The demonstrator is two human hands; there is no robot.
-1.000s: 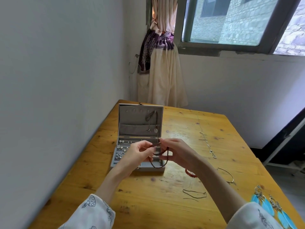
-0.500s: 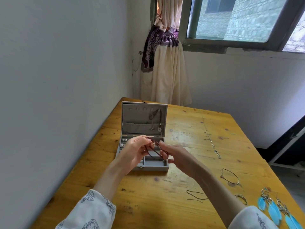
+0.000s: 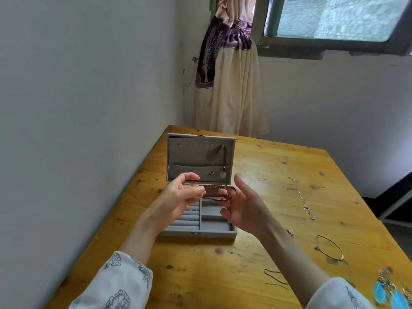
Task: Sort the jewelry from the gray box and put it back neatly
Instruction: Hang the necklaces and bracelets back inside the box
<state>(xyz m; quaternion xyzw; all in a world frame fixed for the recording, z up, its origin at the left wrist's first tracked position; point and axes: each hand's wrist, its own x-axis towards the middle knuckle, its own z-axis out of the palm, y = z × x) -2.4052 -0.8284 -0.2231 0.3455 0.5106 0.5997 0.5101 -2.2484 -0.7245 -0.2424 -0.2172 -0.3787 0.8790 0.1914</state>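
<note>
The gray jewelry box lies open on the wooden table, its lid upright with a pendant hanging inside. Above its compartments I hold a dark red beaded string stretched between both hands. My left hand pinches its left end with thumb and fingers. My right hand has the string looped over its curled fingers, thumb raised. The hands hide part of the box's ring rolls.
Loose jewelry lies to the right on the table: a thin silver chain, a gold bangle, a dark cord, blue feather earrings. A wall runs along the table's left edge. A curtain hangs behind.
Both hands have risen above the box and drawn apart. The beaded string, which hung in a loop, is now pulled out flat between them. The camera has tilted down.
</note>
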